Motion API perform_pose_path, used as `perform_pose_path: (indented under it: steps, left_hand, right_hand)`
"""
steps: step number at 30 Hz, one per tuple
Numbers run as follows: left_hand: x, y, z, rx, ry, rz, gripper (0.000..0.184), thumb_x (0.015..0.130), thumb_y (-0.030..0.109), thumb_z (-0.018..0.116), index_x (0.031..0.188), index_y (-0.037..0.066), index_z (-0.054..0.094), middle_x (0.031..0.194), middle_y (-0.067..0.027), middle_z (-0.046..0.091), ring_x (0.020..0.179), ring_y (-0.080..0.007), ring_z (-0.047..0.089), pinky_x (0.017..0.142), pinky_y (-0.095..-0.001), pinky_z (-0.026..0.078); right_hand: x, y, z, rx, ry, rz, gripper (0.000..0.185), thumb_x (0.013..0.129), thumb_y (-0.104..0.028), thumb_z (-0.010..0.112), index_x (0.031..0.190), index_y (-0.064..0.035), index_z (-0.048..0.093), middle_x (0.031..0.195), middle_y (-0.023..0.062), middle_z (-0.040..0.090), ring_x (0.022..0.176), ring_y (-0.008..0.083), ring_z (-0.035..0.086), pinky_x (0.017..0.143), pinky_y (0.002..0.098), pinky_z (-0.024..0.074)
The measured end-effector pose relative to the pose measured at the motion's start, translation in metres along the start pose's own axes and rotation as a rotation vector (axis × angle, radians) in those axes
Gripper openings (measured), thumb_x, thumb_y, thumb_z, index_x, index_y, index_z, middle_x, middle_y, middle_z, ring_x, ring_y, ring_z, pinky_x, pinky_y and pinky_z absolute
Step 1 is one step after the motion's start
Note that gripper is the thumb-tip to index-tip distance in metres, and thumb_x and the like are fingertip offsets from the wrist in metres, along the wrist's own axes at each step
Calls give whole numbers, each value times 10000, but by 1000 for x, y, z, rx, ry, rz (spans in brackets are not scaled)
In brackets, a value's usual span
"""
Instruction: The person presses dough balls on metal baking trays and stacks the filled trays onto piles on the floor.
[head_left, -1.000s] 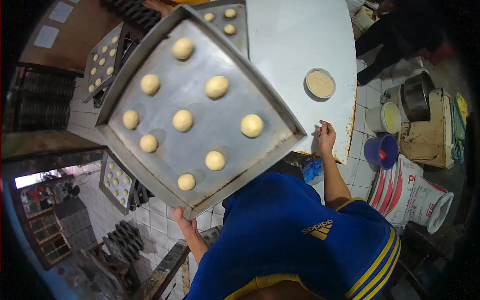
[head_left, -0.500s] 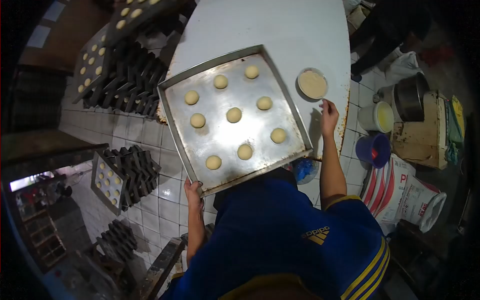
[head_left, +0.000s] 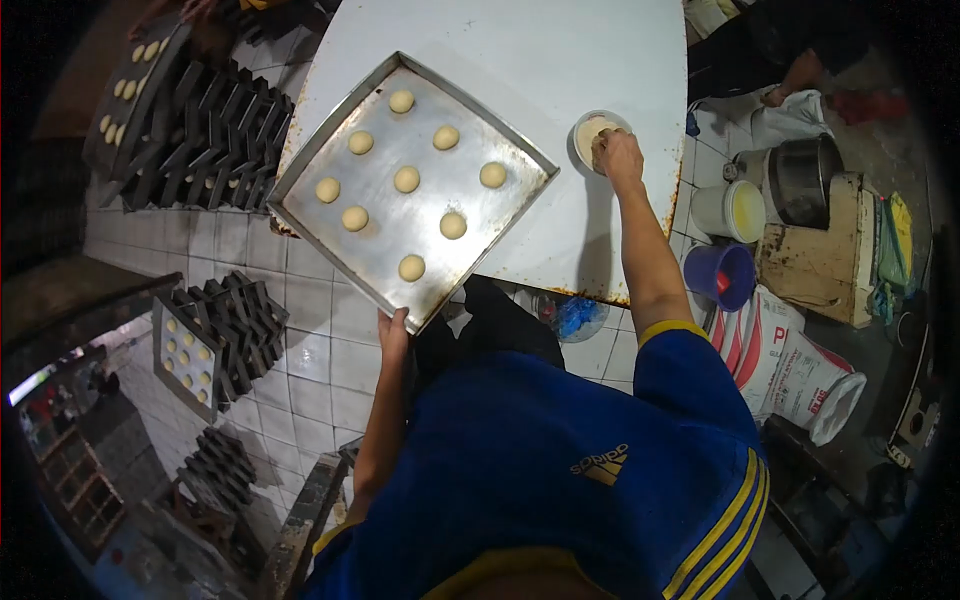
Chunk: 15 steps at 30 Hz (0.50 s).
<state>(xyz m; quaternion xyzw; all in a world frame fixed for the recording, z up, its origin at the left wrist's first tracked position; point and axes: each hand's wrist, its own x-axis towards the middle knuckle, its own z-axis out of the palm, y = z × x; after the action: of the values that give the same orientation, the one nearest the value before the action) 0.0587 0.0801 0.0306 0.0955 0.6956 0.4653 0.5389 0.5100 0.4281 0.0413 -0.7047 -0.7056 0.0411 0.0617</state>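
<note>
A square metal tray [head_left: 430, 200] with several pale dough balls [head_left: 406, 179] spread over it lies across the left part of the white table [head_left: 450, 40]. My left hand [head_left: 396, 328] grips its near corner, thumb on the rim and the other fingers hidden underneath. To the right, my right hand [head_left: 618, 157] reaches into a small round bowl [head_left: 582, 131] of pale crumbly powder. Its fingers are pinched together at the powder, and whatever they hold is hidden.
Stacked trays [head_left: 230, 120] stand left of the table, with another stack [head_left: 235, 335] on the tiled floor. A co-worker's hand shows at the top left. Right of the table are a white bucket [head_left: 735, 212], a purple bucket [head_left: 722, 275] and printed sacks [head_left: 790, 370].
The tray has come down from near my face and turned, with my left hand still at its corner. My right hand has moved from the table's edge up into the bowl.
</note>
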Motion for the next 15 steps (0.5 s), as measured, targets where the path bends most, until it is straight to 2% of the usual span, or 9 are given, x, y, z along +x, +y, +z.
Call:
perform_pose_path:
  steps: [1,3,4,6,7,8,10,14,15]
  left_hand:
    - [8,-1,5,-4,7,-8,502,889,150,643,1341,-14,499,1157,-113,614,1067,-252,599,977,-375,487]
    - [35,-25,9,231,-243,31,544,944,213,645,1413,-11,485,1267,-142,618,1185,-258,591,1003,-366,481]
    - [48,-37,13,224,-237,24,544,944,213,645,1413,-11,485,1267,-142,618,1185,-258,591,1003,-366,481]
    - [61,-51,22,435,-379,158,538,966,213,634,1413,-32,462,1241,-186,666,1061,-272,690,904,-395,574]
    - [62,-51,25,428,-364,149,538,966,213,634,1413,-32,462,1241,-186,666,1061,-272,690,904,-395,574]
    - [52,-33,34,485,-392,5,572,973,255,643,1430,-22,437,1244,-186,666,1055,-271,699,872,-395,585]
    - [40,-13,39,525,-408,-148,608,980,297,653,1446,-11,412,1248,-186,665,1049,-270,708,841,-396,595]
    - [44,-18,23,344,-512,-229,672,983,352,669,1476,34,340,1222,-176,670,996,-273,733,746,-392,601]
    - [44,-14,18,368,-529,-147,655,985,354,666,1468,42,353,1216,-167,674,1001,-274,731,755,-397,600]
  right_hand:
    - [3,0,3,-53,27,-23,251,927,-253,688,1080,-70,764,1084,196,725,981,380,695,893,484,566]
    - [10,-5,4,-76,21,-34,217,920,-227,670,1031,-67,766,1058,188,731,985,379,694,882,475,570]
    - [14,-8,5,-95,21,-38,192,913,-201,651,982,-65,768,1033,180,738,988,378,692,872,467,575]
    - [22,-2,18,-125,-7,-43,215,921,-248,671,987,-69,772,1027,186,742,967,386,701,866,483,578]
    - [27,0,27,-149,-26,-42,245,930,-295,690,992,-73,776,1020,192,747,946,394,711,860,499,580]
    - [28,-4,28,-147,-35,-61,245,930,-295,690,992,-73,776,1020,192,747,946,394,711,860,499,580]
    - [25,-12,22,-161,-47,-51,233,933,-283,681,986,-79,780,984,202,752,915,413,724,835,504,588]
    - [26,-12,30,-191,-62,-64,235,932,-277,678,991,-73,778,985,212,750,905,422,730,826,503,590]
    - [26,-12,29,-186,-84,-43,236,928,-277,682,984,-70,779,978,207,753,908,413,731,828,501,589]
